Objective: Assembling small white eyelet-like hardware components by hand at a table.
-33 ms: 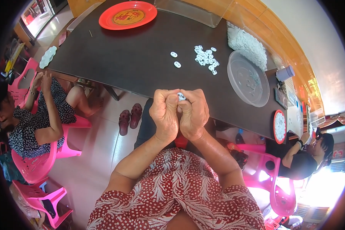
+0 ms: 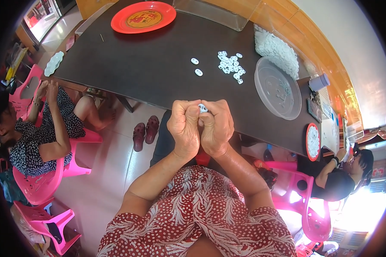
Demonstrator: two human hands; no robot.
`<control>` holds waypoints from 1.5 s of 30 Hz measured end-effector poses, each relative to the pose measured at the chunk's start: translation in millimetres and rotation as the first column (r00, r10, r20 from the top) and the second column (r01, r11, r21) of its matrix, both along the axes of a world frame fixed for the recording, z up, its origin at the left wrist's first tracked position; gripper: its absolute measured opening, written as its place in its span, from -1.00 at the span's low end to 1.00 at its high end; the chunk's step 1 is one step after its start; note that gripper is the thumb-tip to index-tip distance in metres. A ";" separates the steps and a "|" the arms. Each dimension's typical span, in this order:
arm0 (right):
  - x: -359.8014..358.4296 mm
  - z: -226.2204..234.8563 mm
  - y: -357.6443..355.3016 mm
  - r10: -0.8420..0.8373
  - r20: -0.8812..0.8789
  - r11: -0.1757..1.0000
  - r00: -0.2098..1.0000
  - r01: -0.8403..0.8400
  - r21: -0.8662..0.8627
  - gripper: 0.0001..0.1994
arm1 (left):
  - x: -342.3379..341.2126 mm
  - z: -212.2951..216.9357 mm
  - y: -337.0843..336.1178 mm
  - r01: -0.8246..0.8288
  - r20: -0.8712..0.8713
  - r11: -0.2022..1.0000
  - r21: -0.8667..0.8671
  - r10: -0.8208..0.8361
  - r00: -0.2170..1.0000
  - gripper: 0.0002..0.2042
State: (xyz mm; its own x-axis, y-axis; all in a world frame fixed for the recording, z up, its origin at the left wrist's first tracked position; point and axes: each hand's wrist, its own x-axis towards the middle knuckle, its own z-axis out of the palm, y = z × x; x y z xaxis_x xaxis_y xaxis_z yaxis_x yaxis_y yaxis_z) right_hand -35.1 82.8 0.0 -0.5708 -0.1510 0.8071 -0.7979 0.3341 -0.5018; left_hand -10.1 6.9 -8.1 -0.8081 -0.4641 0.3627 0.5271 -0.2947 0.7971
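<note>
- Head view: the left hand (image 2: 184, 124) is curled closed, thumb and forefinger drawn together at the tips against a small white piece (image 2: 203, 108) with dark marks.
- The right hand (image 2: 217, 125) is closed as well, its bent thumb and forefinger pinching the same piece from the other side; the two hands nearly meet around it.
- The small white piece sits between the fingertips of both hands, at the near edge of the dark table (image 2: 137, 64) as seen from above.
- Beyond the hands, two loose white ovals (image 2: 198, 73) lie near each other, each with dark marks.
- To their right is a scattered cluster of white pieces (image 2: 230, 64), many touching or overlapping.
- Farther right stands a round clear container (image 2: 268, 88) with some thin greenish bits inside; just behind it is a clear bag (image 2: 276, 49) filled with white pieces.
- Near the table's right end are a red-rimmed dish (image 2: 307, 139) of white pieces, a dark flat device (image 2: 314, 110) and a pale purple cup (image 2: 319, 81).
- At the far side rests a red oval tray (image 2: 119, 26) with a gold centre; a thin stick (image 2: 101, 37) lies to its left.
- A seated person in patterned clothes (image 2: 34, 150) is at the left, both hands raised close together; what they hold is too small to tell.
- Another person in black (image 2: 330, 184) sits at the right.
- Dark red clogs (image 2: 151, 129) stand on the floor.
</note>
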 end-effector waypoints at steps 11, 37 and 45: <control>-6.8 -0.2 -2.1 0.004 -0.076 0.999 0.997 0.000 0.047 -0.71 | -0.9 -1.3 -2.4 0.000 0.027 1.000 0.022 -0.001 1.000 -0.81; -0.9 8.2 -8.7 0.046 -0.108 0.998 0.993 -0.040 0.055 -0.70 | 4.4 4.4 -10.9 -0.063 -0.015 0.996 -0.059 0.062 0.998 -0.81; -3.3 16.5 -9.6 0.061 -0.122 0.993 0.991 -0.048 0.107 -0.66 | 4.3 10.8 -12.7 -0.023 0.022 0.996 0.083 0.021 1.000 -0.84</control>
